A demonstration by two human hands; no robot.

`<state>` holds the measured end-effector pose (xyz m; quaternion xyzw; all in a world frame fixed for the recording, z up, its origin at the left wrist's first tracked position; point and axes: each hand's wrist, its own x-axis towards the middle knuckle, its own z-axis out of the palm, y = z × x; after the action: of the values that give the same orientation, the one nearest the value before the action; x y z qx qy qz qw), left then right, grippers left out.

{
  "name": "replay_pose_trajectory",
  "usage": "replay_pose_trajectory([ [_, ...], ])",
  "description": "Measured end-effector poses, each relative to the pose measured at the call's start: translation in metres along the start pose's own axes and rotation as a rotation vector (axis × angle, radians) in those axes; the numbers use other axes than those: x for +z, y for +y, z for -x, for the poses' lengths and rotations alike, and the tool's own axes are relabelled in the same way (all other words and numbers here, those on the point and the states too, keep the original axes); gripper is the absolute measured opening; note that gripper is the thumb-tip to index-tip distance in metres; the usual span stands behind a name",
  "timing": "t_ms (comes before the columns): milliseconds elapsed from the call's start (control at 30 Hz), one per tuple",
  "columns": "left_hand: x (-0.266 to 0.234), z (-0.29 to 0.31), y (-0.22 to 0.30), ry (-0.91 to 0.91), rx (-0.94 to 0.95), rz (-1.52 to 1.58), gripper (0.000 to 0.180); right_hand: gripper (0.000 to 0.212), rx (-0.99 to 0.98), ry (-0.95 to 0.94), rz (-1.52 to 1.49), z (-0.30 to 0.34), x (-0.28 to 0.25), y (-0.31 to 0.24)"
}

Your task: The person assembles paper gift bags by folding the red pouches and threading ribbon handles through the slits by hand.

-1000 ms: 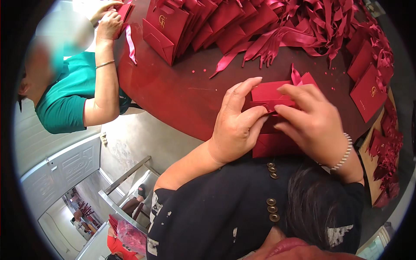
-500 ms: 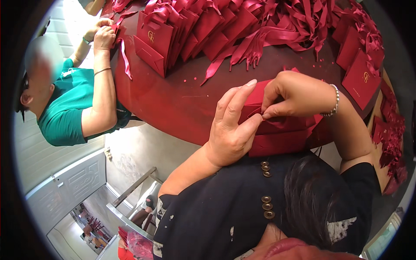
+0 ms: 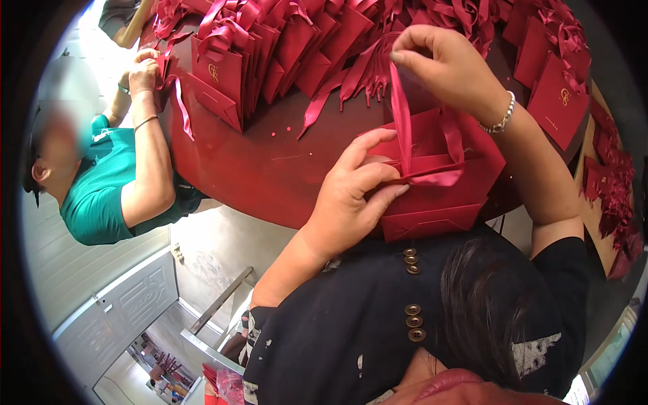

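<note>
In front of my body, at the edge of a dark red table (image 3: 263,182), lies a red paper gift bag (image 3: 432,219). My left hand (image 3: 361,182) pinches the bag's rim at its left end, thumb on the near side. Above the bag, my right hand (image 3: 442,61) is closed on a pink-red satin ribbon (image 3: 402,115), which runs taut down to the rim beside my left fingers. Another stretch of ribbon (image 3: 451,135) loops slackly along the bag's right side. The ribbon's end inside my right fingers is hidden.
Rows of red bags with ribbon handles (image 3: 229,74) stand at the table's far side, near a heap of loose ribbons (image 3: 364,77). More bags (image 3: 557,101) are at right. A co-worker in a green shirt (image 3: 108,196) handles a red piece at left.
My right hand has risen away from the bag's rim, drawing the ribbon up with it. My left fingers have closed over the rim. The view has shifted slightly.
</note>
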<state>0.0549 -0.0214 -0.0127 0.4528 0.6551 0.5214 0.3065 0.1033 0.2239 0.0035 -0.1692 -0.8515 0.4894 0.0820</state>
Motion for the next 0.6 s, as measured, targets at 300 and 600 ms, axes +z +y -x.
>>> replay_pose_trajectory([
  [300, -0.006, -0.005, -0.022, 0.082, -0.023, 0.016, 0.020, 0.023, 0.084, -0.015, -0.289, 0.029, -0.029, 0.030],
  [600, 0.006, -0.022, -0.016, 0.022, 0.133, -0.037, 0.021, 0.013, -0.067, 0.068, -0.060, 0.079, -0.030, 0.018],
])
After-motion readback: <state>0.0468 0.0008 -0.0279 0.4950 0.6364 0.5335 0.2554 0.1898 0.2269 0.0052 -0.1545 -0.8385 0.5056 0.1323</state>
